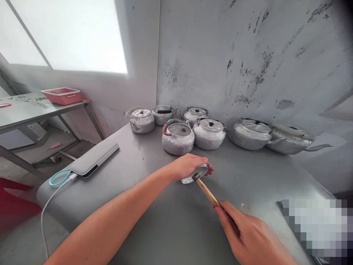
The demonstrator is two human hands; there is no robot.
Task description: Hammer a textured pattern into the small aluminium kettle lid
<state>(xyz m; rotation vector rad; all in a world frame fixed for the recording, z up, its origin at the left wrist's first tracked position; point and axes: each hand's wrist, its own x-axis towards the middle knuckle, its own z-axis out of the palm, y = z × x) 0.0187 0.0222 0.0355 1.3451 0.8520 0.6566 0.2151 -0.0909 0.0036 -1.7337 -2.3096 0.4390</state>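
Note:
My left hand [190,165] is closed over a small flat grey metal piece [196,173] that rests on the grey metal table [154,217]. My right hand [248,235] grips the wooden handle of a hammer [209,194]; the hammer's head end touches the metal piece under my left fingers. Just beyond my left hand stands an aluminium kettle with a wrapped red handle [178,137], with more kettles around it.
Several aluminium kettles [209,133] line the back of the table against the stained wall. A grey power bank [94,157] with a white cable [46,206] lies at the table's left edge. A pink tray [63,95] sits on another table at the far left.

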